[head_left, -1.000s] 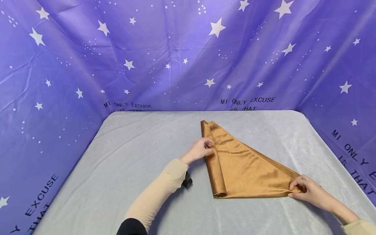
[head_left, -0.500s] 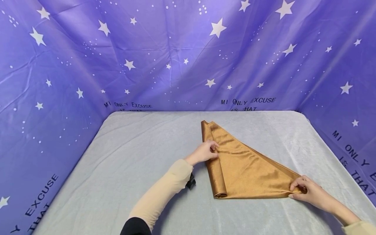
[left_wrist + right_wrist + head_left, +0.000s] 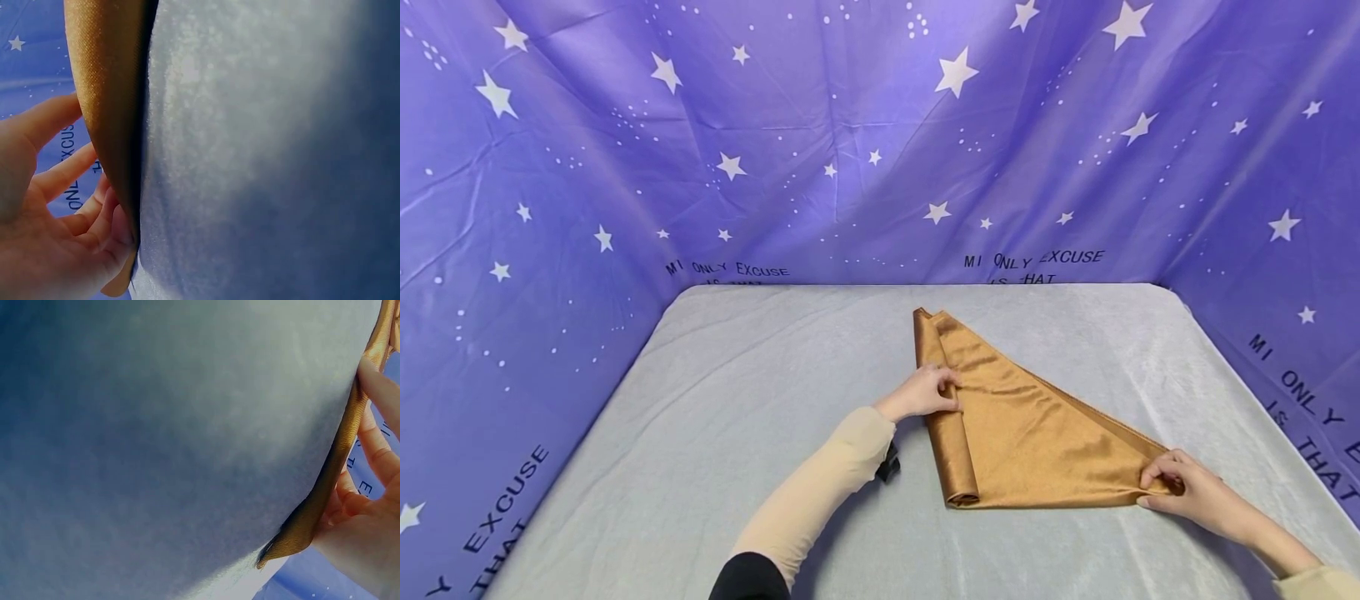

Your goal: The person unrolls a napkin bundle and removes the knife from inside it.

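Note:
A shiny golden-brown cloth (image 3: 1030, 433) lies on the table, its left side wound into a roll (image 3: 953, 458) and the rest spread as a flat triangle. My left hand (image 3: 923, 392) rests across the middle of the roll, thumb and fingers loosely bent with their tips along its right side. In the left wrist view, fingertips touch the roll's curved side. At the near right corner, my right hand (image 3: 1198, 496) pinches the cloth between thumb and fingers, with a small crease running from there. The right wrist view shows the cloth's edge (image 3: 340, 444) along those fingers.
A light grey velvety cover (image 3: 737, 400) spreads over the table. Purple curtains (image 3: 820, 125) with white stars and black lettering stand behind and at both sides. A small black device (image 3: 888, 463) sits under my left wrist.
My left hand has slid a little right and toward me along the roll, slowing over the last half second. Right hand and cloth look the same.

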